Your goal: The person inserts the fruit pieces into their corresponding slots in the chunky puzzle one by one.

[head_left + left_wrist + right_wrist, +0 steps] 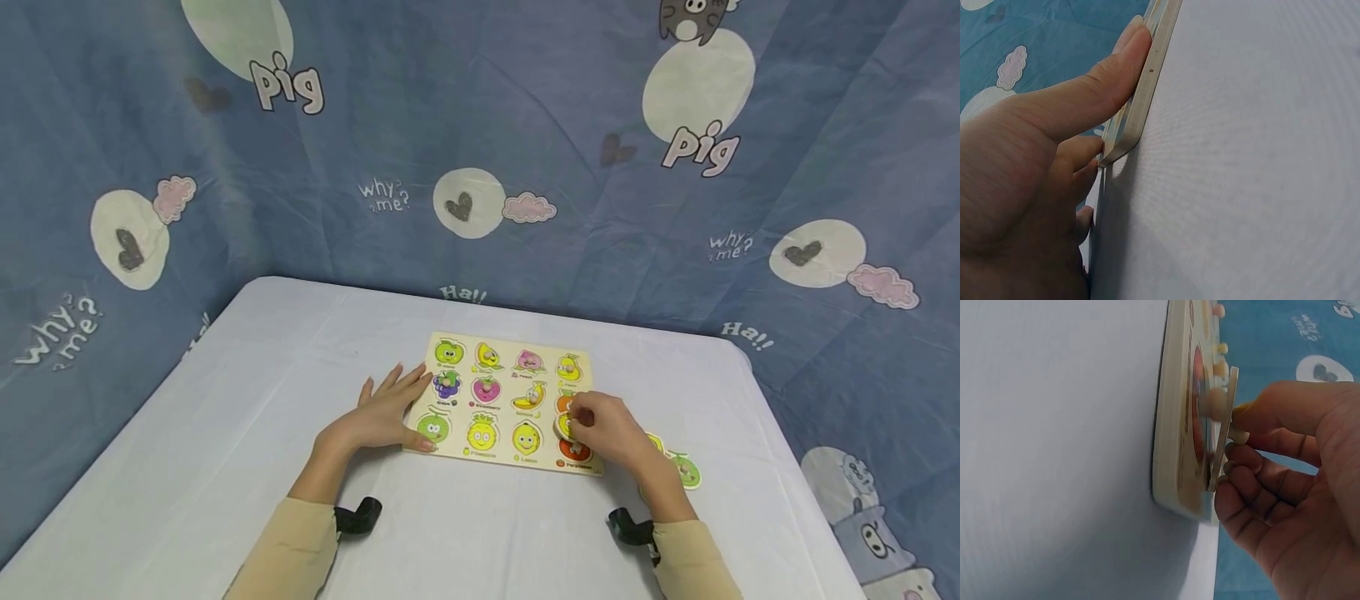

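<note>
A wooden fruit puzzle board (506, 467) lies on the white table, with cartoon fruits in rows. My left hand (381, 417) rests at its left edge, fingers spread and the thumb (1116, 72) pressing on the front left part. Over the board's right side, my right hand (611, 427) pinches a yellow fruit puzzle piece (562, 427) by its small knob (1239, 434). That piece is tilted close above the persimmon piece (576, 451), and overlaps the orange one (564, 403). The fingers hide much of the held piece's face.
Loose pieces lie right of the board, partly behind my right forearm: a green round one (687, 472) and a yellow one (656, 442). Knobs stand up from several board pieces, among them the banana (531, 397). A blue printed curtain (525, 275) hangs behind the table (480, 533).
</note>
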### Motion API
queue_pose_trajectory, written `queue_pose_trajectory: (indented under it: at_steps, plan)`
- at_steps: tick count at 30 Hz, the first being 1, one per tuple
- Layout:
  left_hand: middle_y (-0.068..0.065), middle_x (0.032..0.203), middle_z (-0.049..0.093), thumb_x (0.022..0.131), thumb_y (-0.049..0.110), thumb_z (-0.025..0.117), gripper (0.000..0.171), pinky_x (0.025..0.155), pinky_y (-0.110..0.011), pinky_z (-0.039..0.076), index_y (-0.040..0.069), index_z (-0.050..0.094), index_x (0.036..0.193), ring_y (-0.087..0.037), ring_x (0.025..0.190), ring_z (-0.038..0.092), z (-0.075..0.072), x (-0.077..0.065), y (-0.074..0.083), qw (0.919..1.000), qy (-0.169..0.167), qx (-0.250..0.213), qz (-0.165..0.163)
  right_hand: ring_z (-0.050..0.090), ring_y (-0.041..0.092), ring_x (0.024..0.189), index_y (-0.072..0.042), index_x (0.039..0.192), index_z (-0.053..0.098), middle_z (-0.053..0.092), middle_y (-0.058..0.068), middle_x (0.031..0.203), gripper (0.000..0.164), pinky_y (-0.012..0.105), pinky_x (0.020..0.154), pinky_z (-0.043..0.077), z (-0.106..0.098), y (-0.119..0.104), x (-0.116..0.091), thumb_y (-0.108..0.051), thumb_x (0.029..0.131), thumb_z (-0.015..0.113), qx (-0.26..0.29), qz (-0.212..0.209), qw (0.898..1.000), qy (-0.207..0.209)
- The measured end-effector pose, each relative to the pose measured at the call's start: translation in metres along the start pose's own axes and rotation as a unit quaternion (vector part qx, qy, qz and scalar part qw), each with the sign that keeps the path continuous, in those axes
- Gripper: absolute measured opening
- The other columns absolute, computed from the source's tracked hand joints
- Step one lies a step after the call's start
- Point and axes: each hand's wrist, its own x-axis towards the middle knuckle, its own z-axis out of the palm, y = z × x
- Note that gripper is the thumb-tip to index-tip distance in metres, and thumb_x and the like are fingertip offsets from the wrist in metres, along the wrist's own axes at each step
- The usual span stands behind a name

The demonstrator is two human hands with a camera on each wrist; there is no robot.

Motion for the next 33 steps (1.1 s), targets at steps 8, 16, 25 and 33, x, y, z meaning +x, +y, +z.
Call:
queue_pose_trajectory:
  at_steps: [8,16,25,33]
  plan:
    - [-0.001,0.169,0.012,0.057,0.063,0.086,0.126,0.117,-0.071,-0.012,0.017,0.025,0.159,-0.037,0.156,-0.005,-0.001,-0.001,0.003,1.0000,0.000,0.000,-0.004,0.053,0.013,0.076,-0.017,0.089,0.069,0.062,-0.003,0.085,0.006,0.027,0.066,0.048,0.005,-0.009,0.002,-0.012,0.085,0.069,0.013,-0.004,1.000,-0.007]
    - [-0.008,0.169,0.014,0.059,0.062,0.085,0.126,0.116,-0.072,-0.011,0.012,0.026,0.158,-0.042,0.155,-0.003,-0.005,-0.004,0.008,1.0000,-0.003,-0.001,0.004,0.052,0.013,0.077,-0.020,0.081,0.065,0.060,-0.006,0.081,0.011,0.027,0.067,0.047,0.012,-0.017,0.007,-0.012,0.085,0.072,0.013,-0.027,0.999,-0.014]
    - [-0.006,0.169,0.013,0.060,0.061,0.085,0.125,0.116,-0.072,-0.010,0.013,0.026,0.158,-0.040,0.156,-0.003,-0.007,-0.003,0.010,1.0000,-0.007,0.005,-0.001,0.051,0.011,0.076,-0.021,0.081,0.065,0.058,-0.007,0.080,0.011,0.025,0.068,0.045,0.018,-0.028,0.010,-0.013,0.085,0.072,0.007,-0.035,0.999,-0.013]
    - [-0.007,0.169,0.013,0.059,0.059,0.086,0.125,0.115,-0.073,-0.011,0.012,0.026,0.158,-0.041,0.155,-0.004,-0.007,-0.004,0.011,1.0000,-0.006,0.000,-0.001,0.050,0.011,0.076,-0.018,0.084,0.067,0.057,-0.007,0.080,0.006,0.025,0.066,0.044,0.027,-0.038,0.014,-0.014,0.086,0.071,0.008,-0.058,0.998,-0.020]
